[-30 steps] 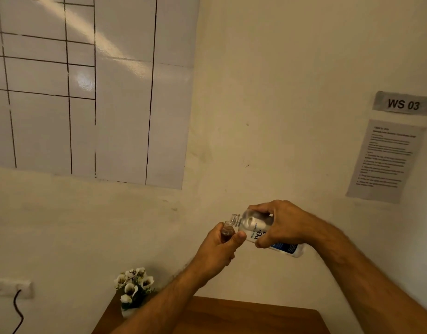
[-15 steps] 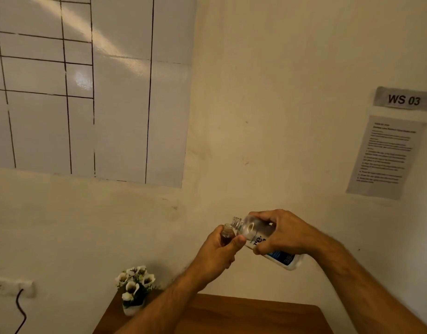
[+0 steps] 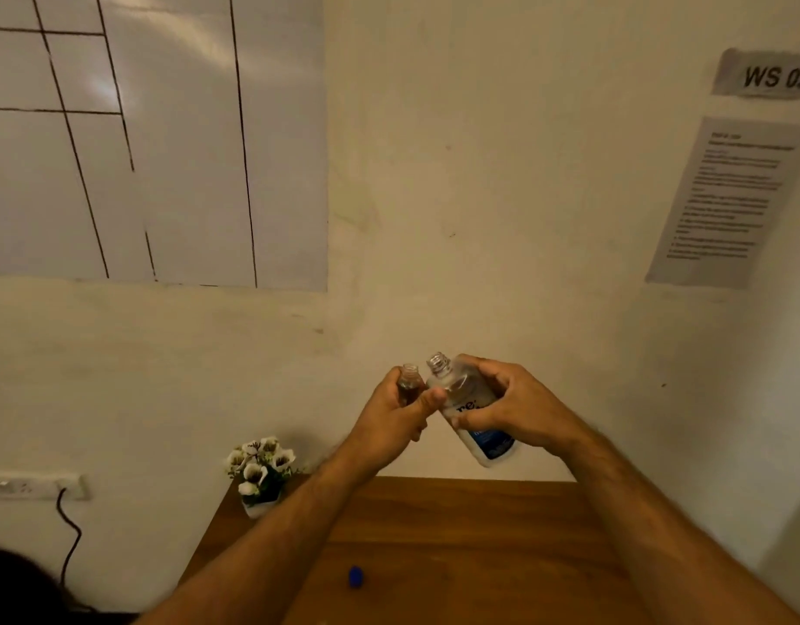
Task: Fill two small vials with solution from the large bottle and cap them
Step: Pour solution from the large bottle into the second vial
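Observation:
My left hand (image 3: 395, 415) grips a small brown vial (image 3: 409, 382), upright and uncapped, held in the air above the table. My right hand (image 3: 510, 406) holds the large clear bottle (image 3: 461, 401) with a blue and white label. The bottle is uncapped and tilted only slightly, its open neck pointing up and left, just right of the vial's mouth and a little higher. The two mouths are apart. A small blue cap (image 3: 355, 576) lies on the wooden table (image 3: 456, 534) below my left forearm. The second vial is out of view.
A small pot of white flowers (image 3: 260, 473) stands at the table's far left corner against the wall. A wall socket with a black cable (image 3: 68, 534) is at the left. Papers hang on the wall to the right.
My right hand has swung the bottle from lying almost level over the vial to nearly upright, its neck lifted away from the vial's mouth. The view has tipped down, showing more table and the blue cap.

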